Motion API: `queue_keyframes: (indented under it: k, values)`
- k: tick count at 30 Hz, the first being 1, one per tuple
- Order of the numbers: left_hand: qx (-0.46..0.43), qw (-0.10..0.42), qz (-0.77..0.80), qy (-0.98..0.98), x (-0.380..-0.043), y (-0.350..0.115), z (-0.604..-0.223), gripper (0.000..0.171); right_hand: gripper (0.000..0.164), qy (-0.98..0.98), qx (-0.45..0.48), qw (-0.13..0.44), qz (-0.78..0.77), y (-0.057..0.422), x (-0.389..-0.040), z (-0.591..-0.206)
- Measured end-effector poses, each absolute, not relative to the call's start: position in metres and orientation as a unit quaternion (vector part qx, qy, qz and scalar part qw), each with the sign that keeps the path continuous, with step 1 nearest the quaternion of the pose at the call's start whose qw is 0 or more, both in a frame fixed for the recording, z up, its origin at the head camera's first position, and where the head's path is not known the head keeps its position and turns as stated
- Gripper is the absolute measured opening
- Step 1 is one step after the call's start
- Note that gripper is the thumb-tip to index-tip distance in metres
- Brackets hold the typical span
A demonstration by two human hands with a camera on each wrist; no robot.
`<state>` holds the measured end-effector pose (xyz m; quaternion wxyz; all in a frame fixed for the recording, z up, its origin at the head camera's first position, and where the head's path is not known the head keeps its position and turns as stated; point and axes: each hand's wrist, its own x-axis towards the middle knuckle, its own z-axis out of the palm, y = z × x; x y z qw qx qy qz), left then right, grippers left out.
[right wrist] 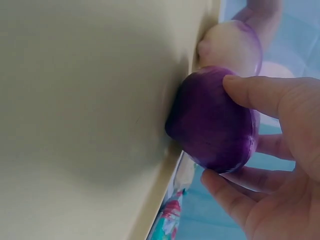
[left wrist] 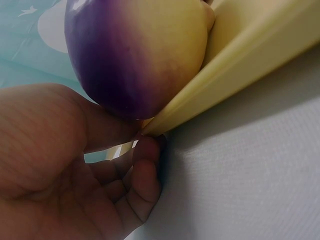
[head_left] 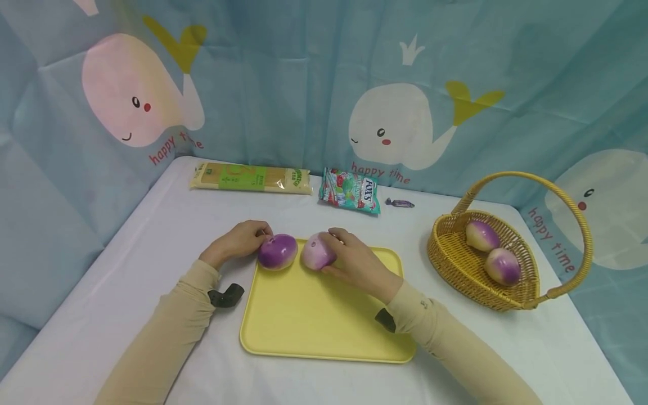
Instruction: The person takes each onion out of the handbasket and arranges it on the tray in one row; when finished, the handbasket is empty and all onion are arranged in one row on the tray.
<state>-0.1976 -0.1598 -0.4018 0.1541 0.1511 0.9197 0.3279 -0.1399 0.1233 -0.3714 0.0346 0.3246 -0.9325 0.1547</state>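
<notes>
A purple-and-cream turnip [head_left: 278, 252] lies at the far left corner of the yellow tray [head_left: 324, 320]. My left hand [head_left: 242, 242] is beside it; in the left wrist view its thumb and curled fingers [left wrist: 146, 187] pinch the tray's rim, right under the turnip. My right hand [head_left: 358, 263] holds a second turnip [head_left: 318, 251], paler on top, near the tray's far edge. In the right wrist view this turnip [right wrist: 212, 120] shows a dark purple side between thumb and fingers. The two turnips sit close together.
A wicker basket [head_left: 445, 273] with a tall handle stands to the right, with two turnips [head_left: 503, 266] in it. Along the back lie a noodle packet [head_left: 252, 178], a teal candy bag [head_left: 349, 190] and a small wrapped candy [head_left: 400, 203]. A patterned curtain [head_left: 273, 95] hangs behind.
</notes>
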Motion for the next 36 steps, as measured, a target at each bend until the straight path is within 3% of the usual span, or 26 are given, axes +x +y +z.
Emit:
queue_keyframes:
  k: [19, 24, 28, 31, 36]
  values:
    - [0.144, 0.160, 0.336, 0.917, -0.194, -0.158, -0.401, 0.018, 0.073, -0.940, 0.297, 0.033, 0.162, 0.140, -0.135, -0.364]
    - [0.146, 0.161, 0.341, 0.915, -0.194, -0.157, -0.399, 0.019, 0.066, -0.954, 0.248, 0.063, 0.158, 0.187, -0.129, -0.348]
    - [0.154, 0.158, 0.339, 0.915, -0.197, -0.156, -0.396, 0.019, 0.055, -0.959, 0.205, 0.165, 0.103, 0.247, -0.127, -0.336]
    - [0.155, 0.161, 0.336, 0.915, -0.199, -0.156, -0.394, 0.020, 0.053, -0.969, 0.131, 0.204, 0.049, 0.293, -0.123, -0.332]
    - [0.157, 0.160, 0.331, 0.917, -0.200, -0.159, -0.394, 0.020, 0.050, -0.990, -0.008, 0.143, 0.010, 0.344, -0.112, -0.330]
